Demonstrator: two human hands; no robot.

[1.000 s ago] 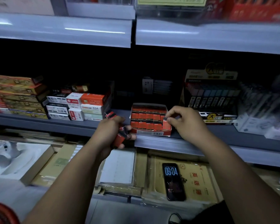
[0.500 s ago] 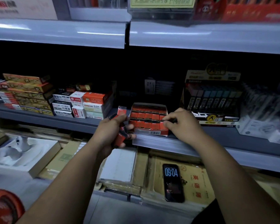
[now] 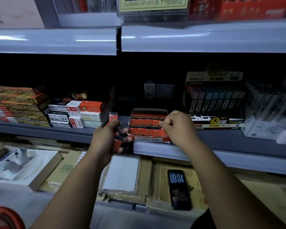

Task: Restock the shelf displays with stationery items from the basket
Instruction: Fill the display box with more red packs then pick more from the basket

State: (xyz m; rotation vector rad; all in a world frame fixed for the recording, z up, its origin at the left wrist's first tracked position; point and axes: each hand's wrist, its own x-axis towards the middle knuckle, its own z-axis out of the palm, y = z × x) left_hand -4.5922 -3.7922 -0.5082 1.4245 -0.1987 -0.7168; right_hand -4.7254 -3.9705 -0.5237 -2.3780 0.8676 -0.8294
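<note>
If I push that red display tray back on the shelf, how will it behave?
The red display tray looks like thin open cardboard, so its walls may flex. Nearly full of small packs, it probably slides flat rather than tips. It sits at the shelf front edge, so pulling risks a fall.

Red packs in open display box

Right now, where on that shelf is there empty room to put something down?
A bare gap of shelf lies between the stacked small boxes and the red tray, though the left hand holding red packets hovers before it. A bare front strip runs below the pen display, right of the tray. The shelf's left end and far right are crowded.
</note>
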